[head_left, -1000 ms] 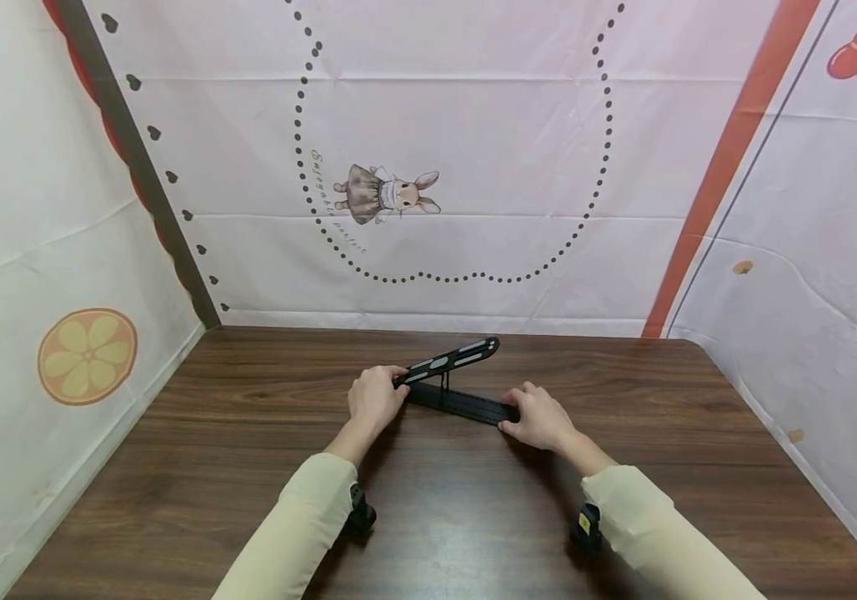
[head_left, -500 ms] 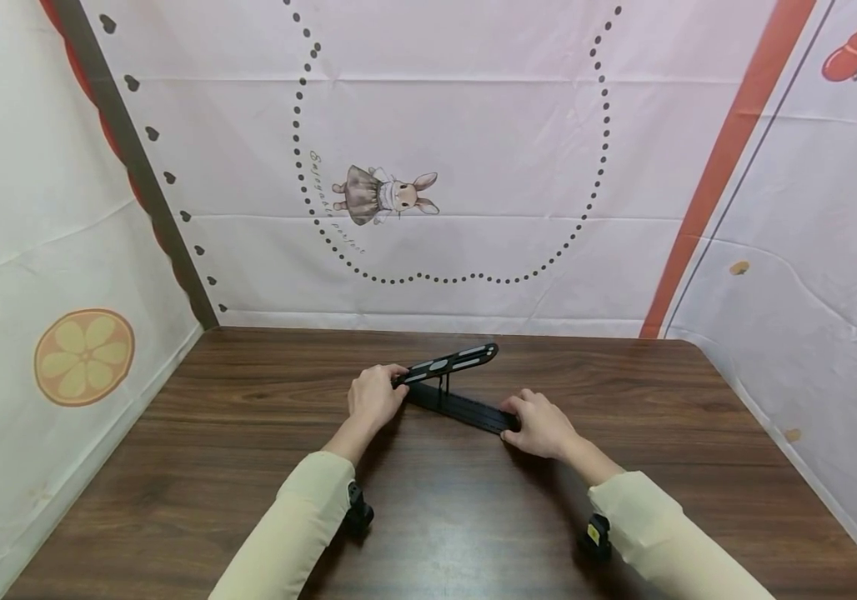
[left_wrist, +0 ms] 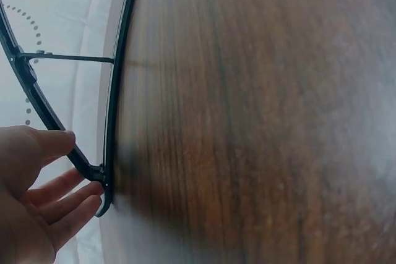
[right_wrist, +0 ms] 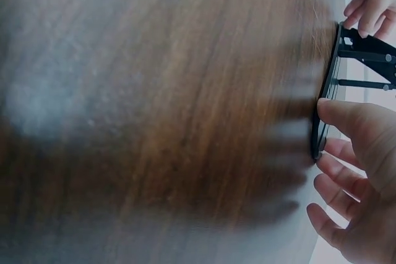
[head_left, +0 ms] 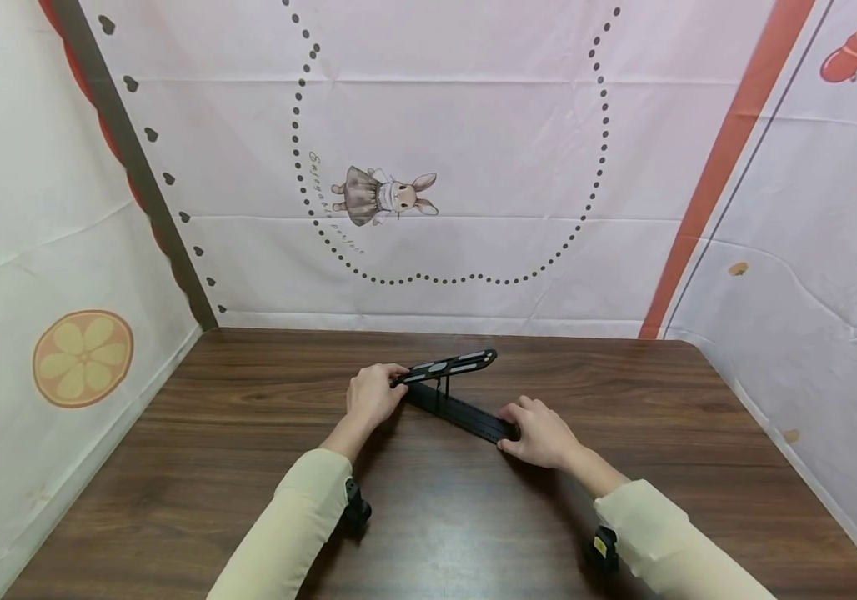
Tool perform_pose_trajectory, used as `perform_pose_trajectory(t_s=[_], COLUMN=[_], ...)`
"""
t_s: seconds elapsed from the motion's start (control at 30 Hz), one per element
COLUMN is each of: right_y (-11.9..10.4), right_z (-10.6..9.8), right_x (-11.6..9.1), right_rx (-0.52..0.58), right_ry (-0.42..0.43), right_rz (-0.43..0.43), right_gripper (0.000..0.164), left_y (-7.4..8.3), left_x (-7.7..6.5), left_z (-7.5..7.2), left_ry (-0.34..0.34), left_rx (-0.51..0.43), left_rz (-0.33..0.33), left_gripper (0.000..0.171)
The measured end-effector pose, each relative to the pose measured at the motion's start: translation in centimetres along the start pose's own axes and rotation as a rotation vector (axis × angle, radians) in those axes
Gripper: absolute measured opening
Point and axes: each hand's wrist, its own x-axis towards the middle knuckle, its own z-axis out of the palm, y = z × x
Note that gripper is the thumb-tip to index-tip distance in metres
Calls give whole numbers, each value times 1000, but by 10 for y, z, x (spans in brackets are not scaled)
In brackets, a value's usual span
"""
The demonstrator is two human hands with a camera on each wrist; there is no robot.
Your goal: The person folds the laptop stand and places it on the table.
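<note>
A black folding stand (head_left: 466,417), perhaps a laptop stand, lies on the table with its flat base down. Its raised arm (head_left: 458,363) carries grey pads and slants up from the hinge end, propped by thin struts (left_wrist: 68,58). My left hand (head_left: 373,393) holds the hinge end, thumb on the arm and fingers around the joint in the left wrist view. At the other end of the base, my right hand (head_left: 541,433) pinches the tip between thumb and fingers. The right wrist view shows that thumb (right_wrist: 337,115) on the near edge, with other fingers spread behind.
The brown wooden table (head_left: 248,500) extends around both arms. A patterned white cloth (head_left: 473,150) rises behind the table's back edge and along both sides. Black wrist cameras (head_left: 356,508) sit at both sleeves.
The base's right end has swung toward me with my right hand, turning the stand about its hinge end. The raised arm's tip sits slightly lower in view. My left hand stays nearly in place.
</note>
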Motion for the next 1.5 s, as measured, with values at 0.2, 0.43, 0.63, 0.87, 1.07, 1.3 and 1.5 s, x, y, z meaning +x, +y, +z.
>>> perform_pose_trajectory(t_s=[0.2, 0.43, 0.63, 0.87, 1.07, 1.3, 1.5], right_y=[-2, -1, -3, -1, -1, -3, -6], right_z=[0, 0, -3, -3, -2, 0, 2], right_x=[-5, -10, -15, -19, -20, -19, -19], right_rx=[-18, -6, 20, 51, 77, 83, 79], right_ry=[32, 31, -7, -43, -56, -32, -25], right_rz=[-97, -132, -157, -204, -247, -325, -352], right_gripper=[36, 34, 33, 33, 30, 25, 25], left_y=[-3, -4, -5, -3, -2, -3, -3], left_x=[1, 2, 3, 3, 5, 7, 8], left_z=[1, 3, 4, 4, 5, 6, 7], left_ry=[5, 2, -8, -36, -59, -71, -88], left_rx=[-9, -50, -77, -103, -98, -106, -118], left_rz=[2, 32, 59, 78, 91, 112, 114], left_gripper=[24, 24, 22, 22, 21, 20, 20])
